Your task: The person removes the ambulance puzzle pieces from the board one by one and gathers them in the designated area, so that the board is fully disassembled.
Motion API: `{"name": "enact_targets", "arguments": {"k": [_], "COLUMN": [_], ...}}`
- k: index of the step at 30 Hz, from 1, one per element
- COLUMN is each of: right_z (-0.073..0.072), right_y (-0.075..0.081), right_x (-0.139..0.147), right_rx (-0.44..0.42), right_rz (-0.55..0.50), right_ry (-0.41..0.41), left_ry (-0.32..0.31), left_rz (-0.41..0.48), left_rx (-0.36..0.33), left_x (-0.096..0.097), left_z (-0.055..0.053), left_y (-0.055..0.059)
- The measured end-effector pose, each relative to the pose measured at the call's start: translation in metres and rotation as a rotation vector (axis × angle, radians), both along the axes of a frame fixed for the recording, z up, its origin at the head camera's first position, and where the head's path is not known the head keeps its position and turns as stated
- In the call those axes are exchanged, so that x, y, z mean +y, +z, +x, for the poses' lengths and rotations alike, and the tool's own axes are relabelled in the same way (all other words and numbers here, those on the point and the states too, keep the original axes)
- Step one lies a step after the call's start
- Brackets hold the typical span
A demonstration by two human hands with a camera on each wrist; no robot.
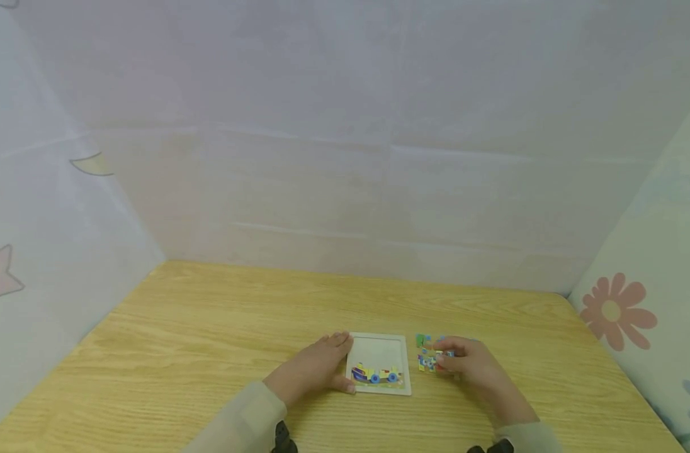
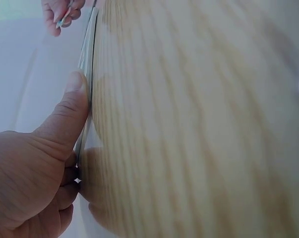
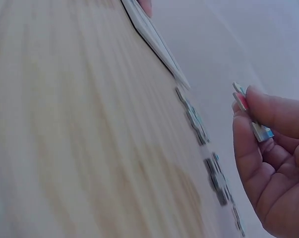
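My left hand (image 1: pixel 321 368) rests at the left side of a white puzzle tray (image 1: pixel 407 377), its thumb by the near left corner and its fingers by the far left one. Along the tray's near part lie joined puzzle pieces (image 1: pixel 375 375) with a yellow vehicle and blue wheels. To the right of the tray, my right hand (image 1: pixel 471 365) pinches a puzzle piece (image 3: pixel 262 132) between thumb and fingers, above the table. Loose puzzle pieces (image 1: pixel 426 363) lie beneath and beside that hand, which partly hides them. In the left wrist view, my left thumb (image 2: pixel 67 111) touches the tray's edge.
Everything sits on a wood-grain table (image 1: pixel 226 314). A pale cloth (image 1: pixel 322 189) hangs behind it, and printed cloth with a red flower (image 1: pixel 611 311) stands along the right side. Another loose puzzle piece (image 3: pixel 194 119) lies by the tray's corner in the right wrist view.
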State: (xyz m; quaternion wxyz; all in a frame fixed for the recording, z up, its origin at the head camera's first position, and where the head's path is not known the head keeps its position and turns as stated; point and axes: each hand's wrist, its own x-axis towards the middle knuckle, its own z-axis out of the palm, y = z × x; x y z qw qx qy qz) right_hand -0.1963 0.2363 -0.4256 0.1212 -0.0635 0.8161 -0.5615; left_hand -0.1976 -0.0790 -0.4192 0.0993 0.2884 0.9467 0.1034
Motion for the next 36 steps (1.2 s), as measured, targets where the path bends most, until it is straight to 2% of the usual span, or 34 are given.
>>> {"name": "enact_targets", "arguments": {"k": [7,26,30,36], "right_z": [0.004,0.011,0.012,0.013], "right_y": [0.002,-0.001,0.000,0.001], "right_x": [0.016,0.042,0.045,0.044], "right_rx": [0.013,-0.052,-0.044,-0.011], "right_rz": [0.006,0.049,0.100,0.232], "right_ry": [-0.041,-0.235,-0.238,-0.231], "left_ry": [0.007,0.006,0.011,0.010], "left_rz": [-0.003,0.004,0.004,0.009], "left_rx": [0.001,-0.005,-0.009,-0.009], "left_x": [0.000,0.000,0.000,0.000], "left_z": [-0.001,0.000,-0.001,-0.002], "left_y": [-0.001,-0.001,-0.003,-0.003]}}
